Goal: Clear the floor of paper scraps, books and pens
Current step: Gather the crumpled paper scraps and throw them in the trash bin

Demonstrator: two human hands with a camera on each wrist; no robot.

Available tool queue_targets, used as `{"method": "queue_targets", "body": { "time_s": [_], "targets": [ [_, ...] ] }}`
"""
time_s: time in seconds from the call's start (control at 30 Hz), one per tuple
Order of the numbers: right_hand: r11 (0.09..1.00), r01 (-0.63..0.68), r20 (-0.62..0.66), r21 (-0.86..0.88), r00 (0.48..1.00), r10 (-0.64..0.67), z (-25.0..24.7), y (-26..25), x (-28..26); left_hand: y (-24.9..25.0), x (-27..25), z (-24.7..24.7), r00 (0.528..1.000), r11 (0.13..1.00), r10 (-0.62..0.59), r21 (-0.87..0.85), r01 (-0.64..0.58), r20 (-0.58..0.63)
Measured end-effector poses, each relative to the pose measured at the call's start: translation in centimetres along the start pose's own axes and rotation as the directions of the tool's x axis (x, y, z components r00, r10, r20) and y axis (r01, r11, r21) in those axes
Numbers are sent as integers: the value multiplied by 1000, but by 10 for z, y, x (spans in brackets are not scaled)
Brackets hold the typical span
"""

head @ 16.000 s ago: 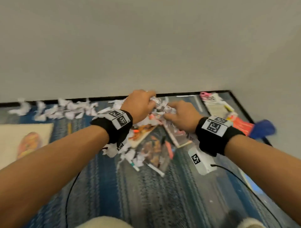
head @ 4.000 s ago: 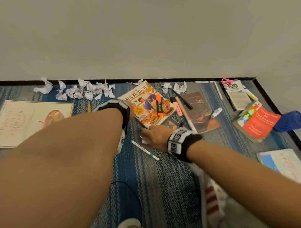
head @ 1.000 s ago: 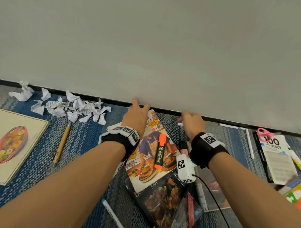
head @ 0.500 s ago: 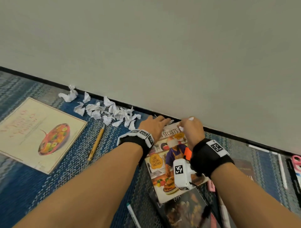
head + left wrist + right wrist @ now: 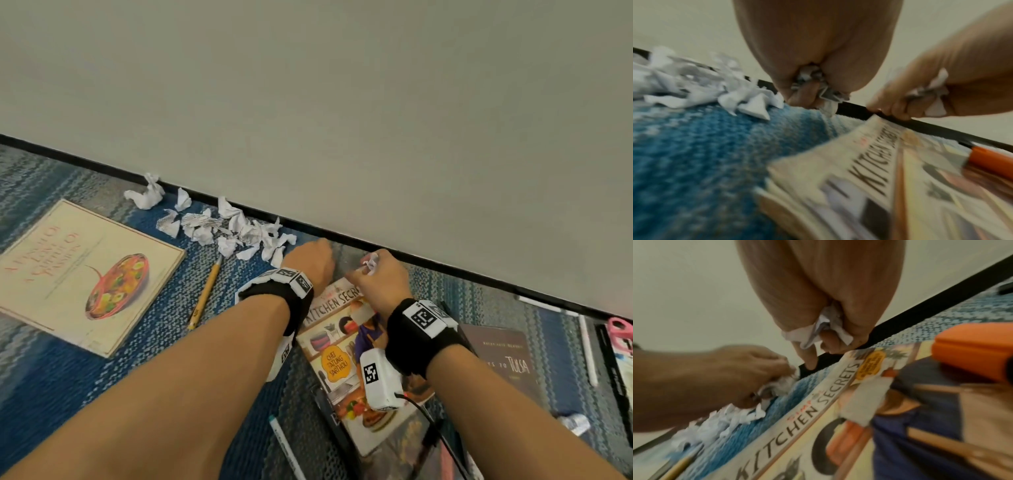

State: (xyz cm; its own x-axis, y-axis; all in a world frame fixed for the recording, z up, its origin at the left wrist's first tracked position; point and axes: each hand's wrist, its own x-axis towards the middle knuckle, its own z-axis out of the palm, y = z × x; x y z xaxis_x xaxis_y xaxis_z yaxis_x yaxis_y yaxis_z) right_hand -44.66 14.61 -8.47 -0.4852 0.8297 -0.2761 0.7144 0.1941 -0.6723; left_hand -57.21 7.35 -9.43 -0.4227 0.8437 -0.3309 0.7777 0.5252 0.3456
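Observation:
Both hands reach to the wall's black baseboard, just beyond the top edge of the Kitchen Secrets book (image 5: 346, 356). My left hand (image 5: 313, 258) grips crumpled paper scraps (image 5: 813, 81) in its curled fingers. My right hand (image 5: 375, 274) holds other white scraps (image 5: 822, 329) in its palm, one poking out (image 5: 370, 265). A pile of crumpled paper scraps (image 5: 219, 228) lies left of my left hand along the wall. An orange highlighter (image 5: 972, 352) rests on the book.
A large cream cookbook (image 5: 82, 274) lies far left, a yellow pencil (image 5: 205, 294) beside it. A brown book (image 5: 503, 363), white pens (image 5: 587, 349) and pink scissors (image 5: 620, 330) are at the right. A teal-tipped pen (image 5: 284, 445) lies near me on the blue carpet.
My view has swung left and closer. Both hands have closed around scraps by the baseboard, the left hand shifting slightly toward the pile.

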Motion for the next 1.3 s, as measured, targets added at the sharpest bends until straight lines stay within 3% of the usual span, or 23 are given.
{"method": "queue_targets", "body": {
  "time_s": [0.1,0.17,0.27,0.37,0.43,0.53,0.6,0.7,0.8,0.87,0.9,1.03,1.23,1.3],
  "targets": [
    [982,117,20,-146,993,-116,22,-22,3,-32,-9,-26,956,981,-180,-111,158,-230],
    [954,247,57,-171,969,-241,41,-43,0,-58,-16,-44,913,956,-291,-135,262,-286],
    [822,523,152,-227,852,-501,69,-76,-2,-99,-28,-55,856,912,-409,-126,389,-315],
    [630,705,297,-326,709,-639,90,-101,0,-133,-41,-58,762,864,-504,-248,439,-407],
    [534,759,374,-373,650,-662,100,-112,3,-146,-44,-58,733,835,-548,-318,449,-404],
    [424,778,535,-464,627,-566,109,-121,7,-154,-44,-56,743,829,-555,-326,454,-374],
    [373,774,638,-511,633,-439,114,-116,12,-151,-42,-50,805,857,-511,-254,449,-302],
    [467,711,641,-526,692,-333,113,-94,14,-148,-34,-26,894,912,-403,-5,410,-195],
    [454,697,565,-556,717,-408,112,-79,6,-143,-37,-20,934,936,-256,179,304,-249],
    [457,695,498,-555,718,-487,113,-77,2,-140,-37,-13,966,943,-104,286,172,-236],
    [464,691,461,-554,719,-520,114,-76,2,-139,-37,-11,969,938,-67,317,143,-238],
    [480,633,348,-607,755,-555,117,-73,5,-125,-37,-17,919,945,-261,116,306,-294],
    [457,504,205,-733,804,-559,118,-67,10,-125,-31,-20,910,935,-350,-24,353,-221],
    [464,459,185,-758,833,-521,118,-71,5,-131,-35,-27,881,922,-386,-92,376,-272]
  ]
}}
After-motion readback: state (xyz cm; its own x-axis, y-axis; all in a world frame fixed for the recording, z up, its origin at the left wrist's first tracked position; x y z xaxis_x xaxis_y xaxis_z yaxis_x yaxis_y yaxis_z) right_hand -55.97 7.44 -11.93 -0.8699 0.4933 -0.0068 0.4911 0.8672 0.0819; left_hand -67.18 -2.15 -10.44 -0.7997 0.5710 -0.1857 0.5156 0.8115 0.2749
